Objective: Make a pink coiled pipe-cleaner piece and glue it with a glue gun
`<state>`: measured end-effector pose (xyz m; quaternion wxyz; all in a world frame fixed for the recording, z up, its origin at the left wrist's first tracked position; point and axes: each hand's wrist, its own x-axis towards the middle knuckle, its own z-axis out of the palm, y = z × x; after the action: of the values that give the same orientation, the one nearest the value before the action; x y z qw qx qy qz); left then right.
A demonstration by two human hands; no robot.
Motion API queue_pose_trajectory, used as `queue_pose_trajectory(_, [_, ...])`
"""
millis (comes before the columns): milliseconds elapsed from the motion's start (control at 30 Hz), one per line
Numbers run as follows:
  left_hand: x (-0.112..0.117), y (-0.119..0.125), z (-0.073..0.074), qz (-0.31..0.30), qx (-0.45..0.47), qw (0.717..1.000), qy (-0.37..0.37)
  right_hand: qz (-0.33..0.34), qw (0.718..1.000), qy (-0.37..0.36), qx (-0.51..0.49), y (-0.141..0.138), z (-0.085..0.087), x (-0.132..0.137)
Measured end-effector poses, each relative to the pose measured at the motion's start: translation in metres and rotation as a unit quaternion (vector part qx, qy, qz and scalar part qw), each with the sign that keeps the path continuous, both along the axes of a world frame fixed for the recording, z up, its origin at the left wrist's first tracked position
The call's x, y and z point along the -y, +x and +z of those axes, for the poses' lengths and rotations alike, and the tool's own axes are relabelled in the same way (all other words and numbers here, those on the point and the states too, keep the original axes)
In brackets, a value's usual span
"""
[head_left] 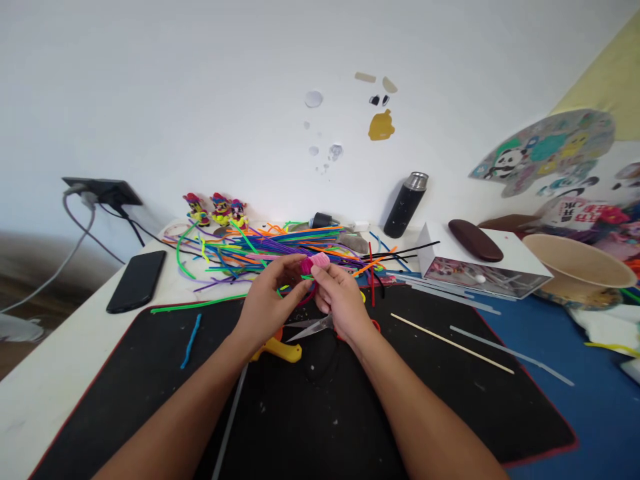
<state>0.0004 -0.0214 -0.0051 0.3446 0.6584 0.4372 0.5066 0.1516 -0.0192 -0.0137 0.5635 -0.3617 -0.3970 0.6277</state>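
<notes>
Above the black mat (320, 427), my two hands meet at a small pink and magenta pipe-cleaner figure (320, 260). My left hand (273, 293) pinches its darker magenta side. The thumb and fingers of my right hand (343, 297) close on the light pink part. A bit of green shows between the hands; the fingers hide much of the piece. Below them lie open scissors (315, 327) with orange-red handles, partly covered by my right hand. A yellow-handled glue gun (284, 349) rests beside my left wrist, partly hidden by it.
Behind my hands spreads a pile of colored pipe cleaners (300, 240). Three small figures (220, 209) and a black thermos (406, 205) stand near the wall. At left lies a phone (137, 281); at right are a wooden stick (453, 343), glue sticks (510, 355), a white box (485, 260) and a bowl (575, 267).
</notes>
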Motion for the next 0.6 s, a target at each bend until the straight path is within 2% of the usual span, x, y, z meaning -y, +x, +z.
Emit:
queue_pose_trajectory(233, [-0.0018,-0.0043,-0.0049,0.019,-0.064,0.996,0.058,0.006,1.000,0.000,0.001,-0.0009,-0.0007,0.0012])
queue_pose_trajectory(600, [-0.0009,-0.0068,-0.0028,0.038,-0.103,0.987,0.119,0.029,1.000,0.008,-0.002,-0.0033,-0.0008,0.0026])
